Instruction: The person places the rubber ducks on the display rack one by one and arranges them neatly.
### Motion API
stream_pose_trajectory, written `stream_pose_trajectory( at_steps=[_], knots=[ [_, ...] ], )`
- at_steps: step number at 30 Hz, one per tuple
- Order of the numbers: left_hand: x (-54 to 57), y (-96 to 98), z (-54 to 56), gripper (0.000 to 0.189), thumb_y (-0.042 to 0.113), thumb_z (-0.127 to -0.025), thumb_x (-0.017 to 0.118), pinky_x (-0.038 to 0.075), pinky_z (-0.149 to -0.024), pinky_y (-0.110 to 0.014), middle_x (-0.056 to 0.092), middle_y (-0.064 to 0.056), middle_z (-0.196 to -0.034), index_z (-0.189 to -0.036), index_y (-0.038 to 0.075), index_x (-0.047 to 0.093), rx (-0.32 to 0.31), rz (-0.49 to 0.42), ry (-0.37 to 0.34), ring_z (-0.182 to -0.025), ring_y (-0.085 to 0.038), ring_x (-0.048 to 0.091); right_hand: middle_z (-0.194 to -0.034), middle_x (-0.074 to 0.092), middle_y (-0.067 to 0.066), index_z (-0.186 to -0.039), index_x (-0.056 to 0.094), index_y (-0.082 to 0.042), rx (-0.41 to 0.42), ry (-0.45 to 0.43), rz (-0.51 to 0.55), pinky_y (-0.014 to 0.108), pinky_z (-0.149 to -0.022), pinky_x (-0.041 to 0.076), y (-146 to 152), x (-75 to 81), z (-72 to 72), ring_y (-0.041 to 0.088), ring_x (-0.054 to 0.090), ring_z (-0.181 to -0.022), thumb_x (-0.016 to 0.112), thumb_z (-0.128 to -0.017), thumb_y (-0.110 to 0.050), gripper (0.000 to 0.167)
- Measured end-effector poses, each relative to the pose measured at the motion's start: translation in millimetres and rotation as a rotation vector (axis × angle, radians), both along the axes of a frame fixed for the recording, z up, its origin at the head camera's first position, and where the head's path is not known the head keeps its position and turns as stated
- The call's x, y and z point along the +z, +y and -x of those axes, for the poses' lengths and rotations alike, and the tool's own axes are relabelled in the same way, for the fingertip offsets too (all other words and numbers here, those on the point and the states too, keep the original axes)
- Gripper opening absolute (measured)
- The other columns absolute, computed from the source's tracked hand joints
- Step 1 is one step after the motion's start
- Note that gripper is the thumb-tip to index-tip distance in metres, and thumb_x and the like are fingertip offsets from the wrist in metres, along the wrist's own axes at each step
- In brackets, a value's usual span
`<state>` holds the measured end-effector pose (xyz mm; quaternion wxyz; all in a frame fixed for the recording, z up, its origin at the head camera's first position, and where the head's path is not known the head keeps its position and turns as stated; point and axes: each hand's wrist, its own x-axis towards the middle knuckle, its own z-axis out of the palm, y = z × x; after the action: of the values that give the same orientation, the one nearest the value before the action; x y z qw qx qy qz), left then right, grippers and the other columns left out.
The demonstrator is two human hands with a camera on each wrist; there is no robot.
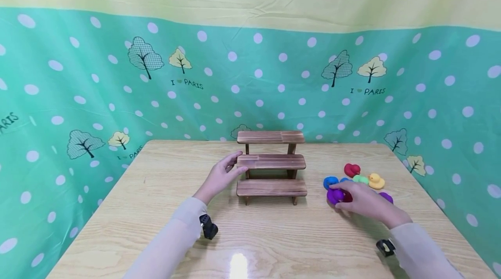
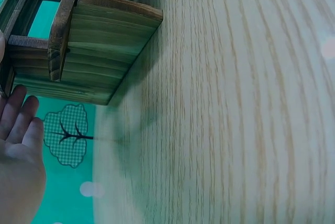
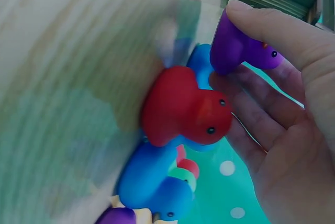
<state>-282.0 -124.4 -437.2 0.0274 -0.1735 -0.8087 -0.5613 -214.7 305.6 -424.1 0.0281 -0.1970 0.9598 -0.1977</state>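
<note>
A three-tier wooden stand (image 1: 271,161) stands on the table. My left hand (image 1: 222,177) is at its left side, thumb forward and fingers behind, fingertips right at the middle tier's end. In the left wrist view those fingers (image 2: 20,116) look nearly straight. My right hand (image 1: 364,203) pinches a purple rubber duck (image 3: 233,46) between thumb and fingertips, at the near left of a group of ducks. Close beside the fingers in the right wrist view is a red duck (image 3: 175,106), with a blue duck (image 3: 152,174) next to it.
More ducks cluster right of the stand: a red one (image 1: 352,169) at the back, a green one (image 1: 361,179), a yellow one (image 1: 376,181), a blue one (image 1: 330,182) and another purple one (image 1: 386,197). A dotted green curtain (image 1: 258,83) hangs behind the wooden table (image 1: 270,240).
</note>
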Motion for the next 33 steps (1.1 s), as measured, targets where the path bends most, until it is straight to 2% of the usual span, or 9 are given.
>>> stream_pose_trajectory(
  at_steps=[10,18,26,33],
  knots=[
    [0.5,-0.1,-1.2,0.065,0.036,-0.092,0.075,0.037,-0.115,-0.037,0.048,-0.009,-0.150,-0.148,0.012,0.051,0.010,0.004,-0.024,-0.137,-0.028,0.046,-0.126,0.063,0.022,-0.132,0.064,-0.005,0.035,0.047,-0.001,0.055,-0.086,0.058,-5.0,14.6,0.9,0.041,0.062,-0.110,0.084,-0.084,-0.022,0.054],
    [-1.0,0.4,0.1,0.065,0.034,-0.092,0.074,0.037,-0.115,-0.037,0.048,-0.009,-0.150,-0.148,0.009,0.050,0.003,0.004,-0.005,-0.136,-0.028,0.046,-0.127,0.061,0.021,-0.133,0.063,-0.005,0.008,0.098,0.001,0.057,-0.086,0.058,-7.7,24.9,0.1,0.042,0.060,-0.111,0.084,-0.083,-0.023,0.057],
    [-1.0,0.1,-0.8,0.064,0.033,-0.092,0.075,0.036,-0.115,-0.037,0.049,-0.012,-0.149,-0.146,0.008,0.051,-0.002,-0.022,0.000,-0.136,-0.028,0.047,-0.120,0.063,0.016,-0.130,0.063,-0.002,0.060,0.214,0.036,0.055,-0.082,0.059,-10.5,35.5,3.5,0.037,0.064,-0.105,0.083,-0.084,-0.018,0.053],
    [0.1,-1.0,-0.8,0.067,0.034,-0.092,0.074,0.035,-0.116,-0.035,0.047,-0.011,-0.151,-0.148,0.006,0.049,-0.013,-0.029,-0.006,-0.138,-0.028,0.045,-0.122,0.064,0.014,-0.131,0.062,-0.002,0.085,0.244,0.079,0.053,-0.086,0.059,-15.4,43.3,9.5,0.034,0.064,-0.107,0.081,-0.086,-0.019,0.052]
  ],
)
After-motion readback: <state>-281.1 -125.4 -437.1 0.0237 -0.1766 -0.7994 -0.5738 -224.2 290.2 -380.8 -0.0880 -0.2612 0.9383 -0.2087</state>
